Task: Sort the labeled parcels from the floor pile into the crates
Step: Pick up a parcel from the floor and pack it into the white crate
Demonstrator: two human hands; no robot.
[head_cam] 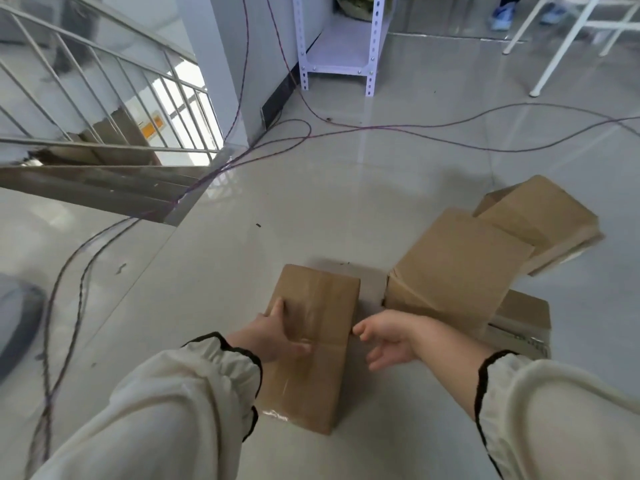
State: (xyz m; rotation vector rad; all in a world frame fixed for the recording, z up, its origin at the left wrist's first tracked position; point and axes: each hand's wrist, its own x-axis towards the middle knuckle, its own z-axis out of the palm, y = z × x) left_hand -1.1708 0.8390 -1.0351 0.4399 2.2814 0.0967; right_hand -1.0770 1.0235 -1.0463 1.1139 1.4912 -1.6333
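Note:
A long brown cardboard parcel [318, 341] with clear tape lies on the glossy floor in front of me. My left hand [273, 336] grips its left edge, one finger along the side and the thumb across the top. My right hand [384, 337] hovers at the parcel's right edge with loosely curled fingers, its thumb tip at the edge, holding nothing. To the right lies the pile: a big tilted box [457, 271], another box [540, 216] behind it and a lower box [526, 313] under them. No crate is in view.
Purple cables [381, 128] snake across the floor ahead and on the left. A stair railing [104, 98] and an open stairwell lie at the left. A white metal shelf [346, 46] and white frame legs [568, 39] stand at the back, with a person's feet [504, 13] beyond.

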